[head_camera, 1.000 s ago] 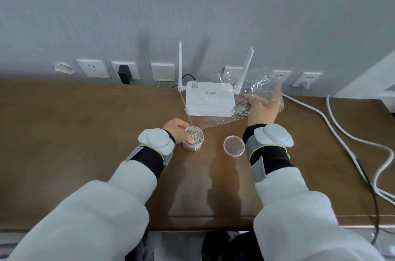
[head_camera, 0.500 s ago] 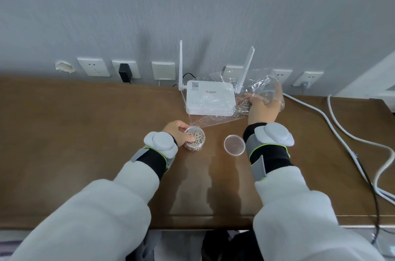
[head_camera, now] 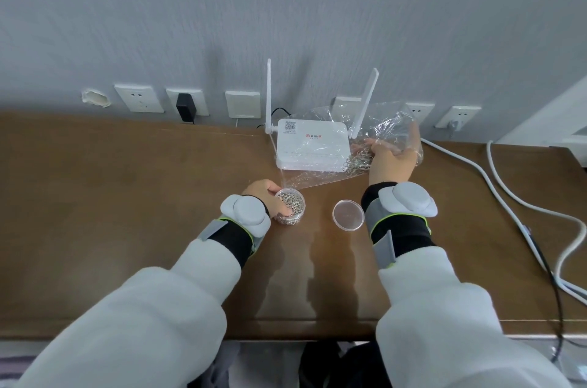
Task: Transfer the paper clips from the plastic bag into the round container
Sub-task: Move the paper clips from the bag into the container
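While aloft, plastic bag [head_camera: 386,129] over router [head_camera: 298,140]

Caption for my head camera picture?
Left hand holds a round clear container of silver paper clips; right hand grips clear plastic bag.

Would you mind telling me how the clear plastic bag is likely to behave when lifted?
The plastic bag looks thin and crinkled, so it will probably flop rather than hold shape. The paper clips bunched by the right hand would likely slide to its lowest corner. Its glossy film may slip without a firm pinch.
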Motion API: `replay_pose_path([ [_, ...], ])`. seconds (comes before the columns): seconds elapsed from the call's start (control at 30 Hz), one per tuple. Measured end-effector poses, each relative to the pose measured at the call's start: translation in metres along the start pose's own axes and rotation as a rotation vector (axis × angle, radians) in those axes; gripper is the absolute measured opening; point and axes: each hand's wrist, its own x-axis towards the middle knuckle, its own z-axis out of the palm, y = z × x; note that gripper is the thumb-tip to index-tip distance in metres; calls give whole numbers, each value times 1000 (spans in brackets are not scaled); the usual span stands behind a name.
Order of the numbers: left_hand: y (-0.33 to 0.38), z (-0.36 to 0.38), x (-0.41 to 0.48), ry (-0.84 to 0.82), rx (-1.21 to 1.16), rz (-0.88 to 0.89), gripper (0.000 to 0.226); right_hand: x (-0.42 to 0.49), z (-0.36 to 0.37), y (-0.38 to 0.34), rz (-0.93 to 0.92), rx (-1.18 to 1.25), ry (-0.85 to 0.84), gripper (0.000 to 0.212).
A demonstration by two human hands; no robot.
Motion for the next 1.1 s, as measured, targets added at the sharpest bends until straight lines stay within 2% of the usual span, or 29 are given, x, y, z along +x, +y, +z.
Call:
replay_pose_path([
  [0.07, 5, -8, 0, -59, -6, -95, 38, 0, -1, 0, -16, 10, 0, 75],
  [0.2, 13, -16, -8, -178, -189, -260, 24, 1, 1, 2, -20, 15, 1, 75],
  [0.27, 14, -14, -11, -180, -276, -256, 15, 3, 0, 3, -26, 32, -10, 73],
  [0.37, 13, -9, -10, -107, -358, -224, 23, 3, -2, 2, -30, -6, -61, 57],
  [0.53, 6, 5, -8, 22, -274, -146, 23, 3, 0, 5, -7, 45, -27, 77],
  [0.67, 8, -1, -7, 15, -341, -166, 11, 5, -1, 5, -28, 50, -29, 74],
  [0.77, 7, 2, -8, 33, -340, -148, 12, 3, -2, 3, -21, 13, -30, 64],
  [0.9, 5, 5, -7, 79, -357, -142, 18, 0, -2, -3, -20, 47, -12, 73],
  [1.03, 11, -2, -10, 44, -392, -171, 9, -1, -1, -3, -16, 35, 16, 73],
  [1.1, 13, -1, -13, 48, -375, -170, 17, 0, -1, -2, -10, 27, 27, 74],
])
